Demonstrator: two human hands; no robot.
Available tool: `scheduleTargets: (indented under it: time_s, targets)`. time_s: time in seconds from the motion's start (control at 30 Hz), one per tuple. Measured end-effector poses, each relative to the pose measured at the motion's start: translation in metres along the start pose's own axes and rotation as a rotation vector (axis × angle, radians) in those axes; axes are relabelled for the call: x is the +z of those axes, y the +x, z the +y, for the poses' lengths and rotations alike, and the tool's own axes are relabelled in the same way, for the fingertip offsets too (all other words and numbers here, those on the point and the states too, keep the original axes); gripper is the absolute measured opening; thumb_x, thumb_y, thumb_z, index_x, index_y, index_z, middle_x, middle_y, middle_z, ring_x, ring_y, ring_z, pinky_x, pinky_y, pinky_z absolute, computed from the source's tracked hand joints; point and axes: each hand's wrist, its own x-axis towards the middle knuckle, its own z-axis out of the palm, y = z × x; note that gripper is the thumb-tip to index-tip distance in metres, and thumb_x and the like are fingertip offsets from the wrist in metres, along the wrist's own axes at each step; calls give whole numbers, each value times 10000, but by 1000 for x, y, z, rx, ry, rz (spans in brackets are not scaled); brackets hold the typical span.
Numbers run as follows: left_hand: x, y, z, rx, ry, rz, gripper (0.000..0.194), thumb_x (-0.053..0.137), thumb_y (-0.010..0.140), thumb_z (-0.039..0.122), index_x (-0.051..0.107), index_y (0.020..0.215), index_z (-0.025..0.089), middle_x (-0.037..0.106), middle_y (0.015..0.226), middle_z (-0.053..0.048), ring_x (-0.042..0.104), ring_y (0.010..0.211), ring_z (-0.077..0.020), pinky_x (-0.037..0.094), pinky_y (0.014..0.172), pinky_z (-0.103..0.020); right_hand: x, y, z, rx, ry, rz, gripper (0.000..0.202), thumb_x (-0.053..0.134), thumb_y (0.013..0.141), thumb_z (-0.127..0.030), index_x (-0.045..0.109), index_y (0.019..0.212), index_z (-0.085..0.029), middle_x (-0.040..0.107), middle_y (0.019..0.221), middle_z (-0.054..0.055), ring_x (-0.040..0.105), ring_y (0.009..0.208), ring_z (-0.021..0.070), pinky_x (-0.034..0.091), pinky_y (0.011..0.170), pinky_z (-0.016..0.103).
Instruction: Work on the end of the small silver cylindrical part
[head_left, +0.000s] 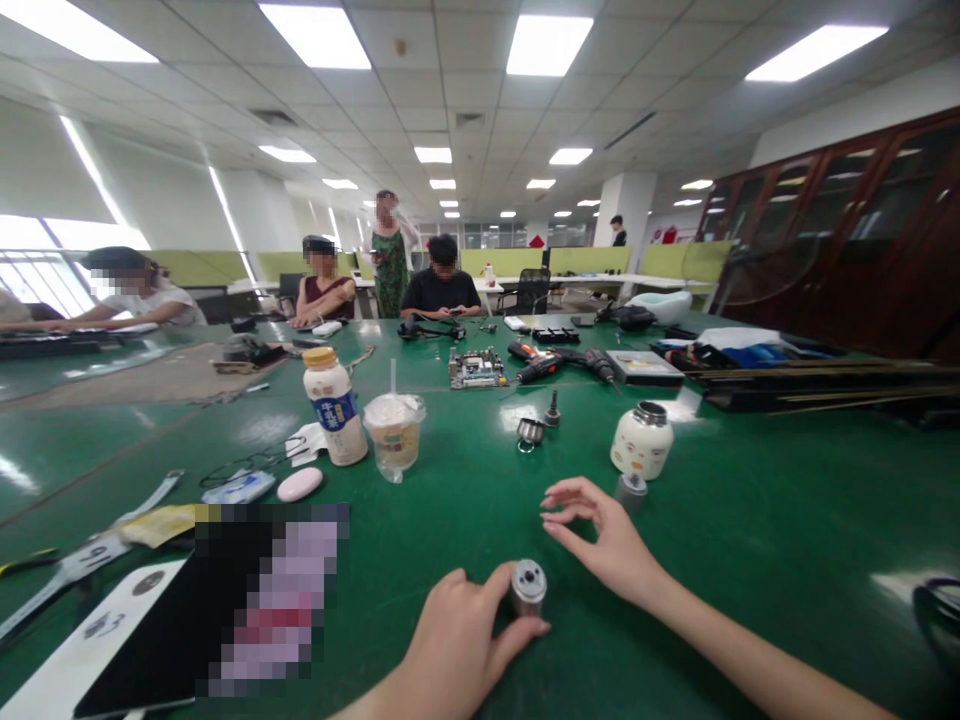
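Observation:
My left hand (469, 635) grips a small metal cylinder (529, 590) between thumb and fingers. The cylinder stands upright, and its round top face has a few dark holes. Ahead and to the right, my right hand (600, 535) is raised with bent fingers apart and nothing between them. Just behind its wrist stands a second grey metal cylinder (631, 493), partly covered by the hand. Beyond that is a cream jar-shaped flask (643, 442) with an uncovered metal mouth. Further forward lie a small metal cup with a ring (529, 432) and a dark pointed fitting (553, 409).
To the left stand a milk-tea bottle (335, 415) and a lidded plastic cup with a straw (395, 435). A pink oval case (300, 484) lies nearby. Further back are a circuit board (478, 368), power drills (555, 362) and a flat box (643, 367). Several people are beyond.

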Motion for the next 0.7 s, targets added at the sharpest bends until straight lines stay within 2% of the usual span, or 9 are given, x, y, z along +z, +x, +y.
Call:
scheduleTargets:
  time_s: [0.1,0.23,0.37,0.53,0.7]
  targets:
    - [0,0,-1,7,-4,4,295,637,877,470,651,1083,259,736,785,-27,669,721,-268,467,638,-309,6,-6,-24,-33,100,-29,247,681,827,-202,544,1033,-215,676,969,37,713,856,181,558,857,357]
    - [1,0,-2,23,-21,15,307,649,879,442,638,1127,262,739,797,-23,671,715,-256,467,642,-302,13,-17,-48,-70,133,-158,229,644,828,-114,575,1018,-223,668,967,23,703,874,169,553,850,331]
    - [1,0,-3,32,-33,20,310,648,883,430,632,1141,260,744,816,-20,672,712,-246,462,643,-294,14,-21,-50,-92,48,-179,249,628,817,-78,594,1014,-226,671,938,18,687,865,171,540,830,324]
    - [0,-1,-2,41,-38,18,280,644,883,439,634,1106,270,744,801,-6,668,702,-241,453,643,-288,11,-20,-46,-146,0,-58,266,636,812,-106,577,1039,-230,643,895,9,651,734,151,531,753,309]
    - [0,-1,-1,29,-35,7,292,638,886,441,632,1122,269,743,792,-12,668,707,-254,454,634,-296,18,-23,-51,-107,3,-85,310,667,754,-68,592,1003,-235,668,946,12,682,823,170,527,825,326]
